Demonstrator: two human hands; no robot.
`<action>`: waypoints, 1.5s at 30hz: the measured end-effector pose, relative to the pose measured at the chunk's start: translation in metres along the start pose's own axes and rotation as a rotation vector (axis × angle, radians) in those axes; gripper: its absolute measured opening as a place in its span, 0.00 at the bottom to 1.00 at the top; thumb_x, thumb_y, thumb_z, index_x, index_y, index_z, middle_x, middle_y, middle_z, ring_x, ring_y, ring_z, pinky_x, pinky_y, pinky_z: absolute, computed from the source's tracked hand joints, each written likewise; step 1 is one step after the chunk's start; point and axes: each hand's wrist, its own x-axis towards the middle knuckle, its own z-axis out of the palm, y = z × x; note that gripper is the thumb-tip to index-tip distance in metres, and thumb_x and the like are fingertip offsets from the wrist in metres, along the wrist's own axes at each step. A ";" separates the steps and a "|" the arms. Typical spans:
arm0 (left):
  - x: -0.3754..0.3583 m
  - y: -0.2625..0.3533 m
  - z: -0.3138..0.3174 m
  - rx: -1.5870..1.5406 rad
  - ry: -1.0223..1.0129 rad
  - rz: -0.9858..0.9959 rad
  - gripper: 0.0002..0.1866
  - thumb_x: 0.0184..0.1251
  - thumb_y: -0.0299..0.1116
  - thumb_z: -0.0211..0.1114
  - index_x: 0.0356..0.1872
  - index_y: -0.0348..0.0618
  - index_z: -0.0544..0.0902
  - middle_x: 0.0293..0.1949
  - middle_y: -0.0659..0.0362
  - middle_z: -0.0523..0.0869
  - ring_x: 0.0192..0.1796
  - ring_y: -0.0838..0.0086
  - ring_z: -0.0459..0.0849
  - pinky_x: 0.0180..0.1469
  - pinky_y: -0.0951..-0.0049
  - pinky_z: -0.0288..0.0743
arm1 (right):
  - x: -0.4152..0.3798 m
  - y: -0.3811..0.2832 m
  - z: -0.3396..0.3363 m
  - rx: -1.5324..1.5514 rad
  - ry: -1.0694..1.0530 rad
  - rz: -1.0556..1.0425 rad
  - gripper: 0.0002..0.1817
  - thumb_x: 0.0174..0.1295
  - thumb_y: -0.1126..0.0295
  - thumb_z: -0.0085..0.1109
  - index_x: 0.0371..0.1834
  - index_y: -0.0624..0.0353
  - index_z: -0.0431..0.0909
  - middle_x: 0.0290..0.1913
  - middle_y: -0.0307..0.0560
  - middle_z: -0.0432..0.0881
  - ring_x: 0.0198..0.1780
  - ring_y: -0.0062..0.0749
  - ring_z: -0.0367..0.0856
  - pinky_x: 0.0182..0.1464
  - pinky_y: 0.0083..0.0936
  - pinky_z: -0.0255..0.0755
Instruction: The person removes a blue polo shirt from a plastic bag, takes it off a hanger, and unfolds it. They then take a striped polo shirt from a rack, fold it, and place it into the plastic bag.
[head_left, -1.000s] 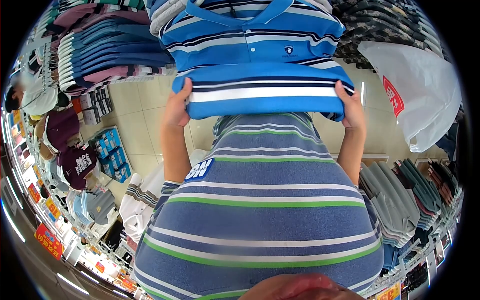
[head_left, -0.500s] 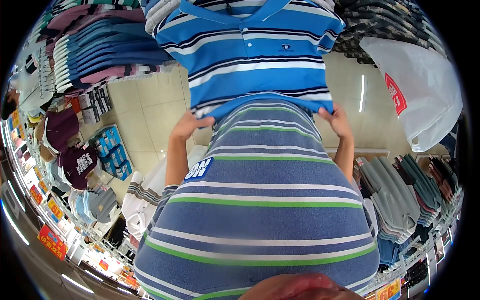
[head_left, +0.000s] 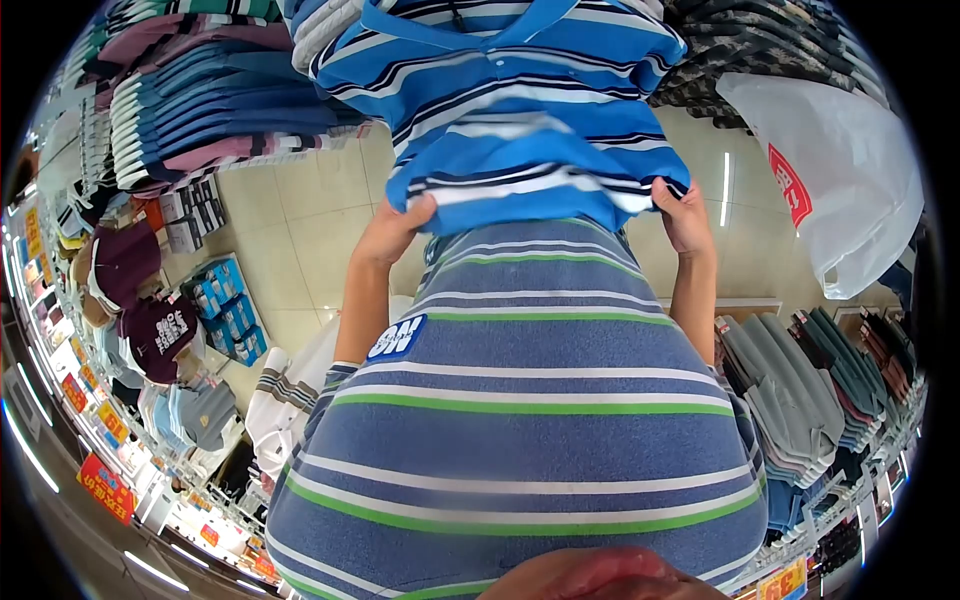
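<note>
A blue polo shirt (head_left: 520,130) with white and black stripes hangs in front of me, its collar at the top. My left hand (head_left: 392,228) grips its lower hem at the left corner, thumb on top of the cloth. At the right corner of the hem, my right hand (head_left: 684,215) pinches the fabric, and its fingers are partly hidden behind it. The middle of the shirt is wrinkled and partly blurred. My own striped shirt fills the area below.
Shirts on hangers (head_left: 230,110) crowd the upper left, with camouflage garments (head_left: 780,50) at the upper right. A white plastic bag (head_left: 850,180) hangs at the right. Blue boxes (head_left: 230,305) stand at the left; grey shirts (head_left: 785,390) hang lower right.
Both hands have risen slightly with the hem still held. The polo's lower part has bunched and folded upward, and its chest logo no longer shows.
</note>
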 end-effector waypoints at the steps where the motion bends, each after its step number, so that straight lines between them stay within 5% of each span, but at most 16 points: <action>1: 0.005 -0.002 -0.003 -0.111 0.076 0.086 0.34 0.67 0.35 0.72 0.71 0.38 0.68 0.65 0.55 0.77 0.65 0.67 0.75 0.71 0.65 0.64 | 0.002 0.000 0.000 -0.001 -0.001 0.000 0.15 0.66 0.65 0.68 0.50 0.62 0.82 0.45 0.37 0.86 0.45 0.22 0.81 0.51 0.23 0.74; 3: 0.010 0.007 -0.004 -0.258 0.174 0.233 0.24 0.74 0.31 0.63 0.68 0.38 0.71 0.64 0.54 0.78 0.64 0.64 0.78 0.69 0.62 0.69 | 0.008 0.000 -0.001 0.080 0.181 -0.049 0.18 0.70 0.61 0.63 0.54 0.63 0.80 0.47 0.42 0.86 0.46 0.25 0.83 0.51 0.25 0.76; 8: 0.012 0.032 0.005 -0.174 0.361 0.276 0.23 0.76 0.33 0.61 0.68 0.38 0.71 0.62 0.54 0.79 0.62 0.66 0.79 0.64 0.65 0.75 | 0.015 -0.023 0.003 -0.137 0.293 -0.047 0.18 0.73 0.59 0.60 0.52 0.65 0.81 0.43 0.44 0.85 0.41 0.23 0.83 0.45 0.22 0.77; 12: 0.012 0.037 0.014 -0.111 0.440 0.219 0.24 0.75 0.36 0.64 0.67 0.37 0.72 0.59 0.52 0.81 0.59 0.67 0.81 0.60 0.66 0.78 | 0.013 -0.031 0.010 -0.145 0.231 0.087 0.20 0.69 0.56 0.64 0.51 0.64 0.81 0.41 0.41 0.85 0.39 0.19 0.82 0.42 0.16 0.75; 14: 0.012 0.034 0.012 -0.110 0.432 0.115 0.26 0.73 0.39 0.66 0.66 0.37 0.73 0.57 0.53 0.82 0.57 0.68 0.82 0.58 0.67 0.78 | 0.011 -0.016 -0.001 -0.327 -0.121 0.306 0.22 0.61 0.58 0.72 0.51 0.63 0.82 0.41 0.40 0.86 0.37 0.19 0.81 0.41 0.18 0.75; 16: 0.008 0.026 0.008 -0.108 0.424 0.010 0.28 0.70 0.42 0.69 0.64 0.36 0.74 0.55 0.53 0.83 0.54 0.70 0.83 0.56 0.68 0.78 | -0.002 -0.003 0.006 -0.319 -0.176 0.317 0.22 0.58 0.59 0.75 0.49 0.62 0.82 0.39 0.39 0.85 0.36 0.18 0.81 0.40 0.18 0.75; 19: -0.009 0.003 -0.026 0.232 0.198 -0.274 0.34 0.56 0.46 0.79 0.59 0.36 0.79 0.50 0.57 0.84 0.49 0.74 0.82 0.52 0.73 0.76 | -0.007 0.022 -0.014 -0.338 -0.281 0.416 0.20 0.55 0.61 0.78 0.44 0.62 0.83 0.37 0.37 0.84 0.35 0.17 0.79 0.39 0.17 0.74; 22: -0.027 0.004 -0.023 0.435 -0.031 -0.192 0.38 0.47 0.43 0.83 0.59 0.36 0.80 0.51 0.57 0.84 0.48 0.74 0.82 0.53 0.74 0.75 | -0.013 0.026 -0.024 -0.315 -0.290 0.480 0.14 0.58 0.64 0.75 0.39 0.61 0.84 0.34 0.35 0.84 0.37 0.17 0.78 0.42 0.19 0.73; 26: -0.032 0.018 -0.025 0.639 -0.103 -0.225 0.41 0.40 0.40 0.85 0.60 0.36 0.80 0.51 0.57 0.84 0.49 0.74 0.81 0.53 0.77 0.73 | -0.009 0.007 -0.004 -0.429 -0.025 0.128 0.09 0.68 0.66 0.65 0.43 0.60 0.83 0.34 0.31 0.83 0.35 0.14 0.75 0.37 0.18 0.70; 28: -0.033 0.029 -0.023 0.612 -0.066 -0.355 0.39 0.43 0.38 0.84 0.59 0.36 0.80 0.51 0.57 0.85 0.51 0.74 0.80 0.55 0.76 0.73 | 0.001 -0.001 -0.004 -0.544 0.031 -0.084 0.11 0.71 0.65 0.62 0.45 0.62 0.82 0.35 0.32 0.83 0.36 0.14 0.75 0.40 0.17 0.71; 34: -0.021 0.021 -0.021 -0.119 0.097 0.186 0.29 0.69 0.33 0.68 0.68 0.37 0.70 0.59 0.53 0.81 0.60 0.69 0.80 0.64 0.66 0.74 | 0.008 -0.064 0.046 -0.346 0.298 -0.145 0.14 0.72 0.63 0.60 0.45 0.65 0.82 0.33 0.34 0.82 0.34 0.14 0.74 0.39 0.18 0.71; 36: -0.015 0.033 0.002 -0.239 0.110 0.262 0.27 0.74 0.31 0.62 0.71 0.37 0.66 0.63 0.52 0.79 0.63 0.66 0.79 0.66 0.65 0.73 | 0.008 -0.074 0.043 -0.662 0.142 0.044 0.16 0.69 0.61 0.64 0.43 0.66 0.84 0.33 0.35 0.84 0.35 0.16 0.76 0.41 0.19 0.74; 41: -0.008 0.037 0.018 -0.132 0.239 0.245 0.27 0.71 0.26 0.64 0.68 0.36 0.68 0.61 0.51 0.81 0.60 0.67 0.82 0.62 0.66 0.77 | -0.002 -0.086 0.034 -0.652 -0.284 0.200 0.25 0.48 0.64 0.82 0.46 0.65 0.85 0.33 0.39 0.86 0.35 0.19 0.79 0.42 0.23 0.75; 45: -0.009 0.038 0.019 -0.124 0.294 0.193 0.27 0.70 0.26 0.66 0.68 0.36 0.69 0.58 0.51 0.82 0.55 0.66 0.84 0.58 0.67 0.80 | -0.006 -0.093 0.031 -0.688 -0.501 0.200 0.18 0.52 0.71 0.77 0.45 0.65 0.84 0.32 0.38 0.85 0.34 0.19 0.79 0.40 0.23 0.75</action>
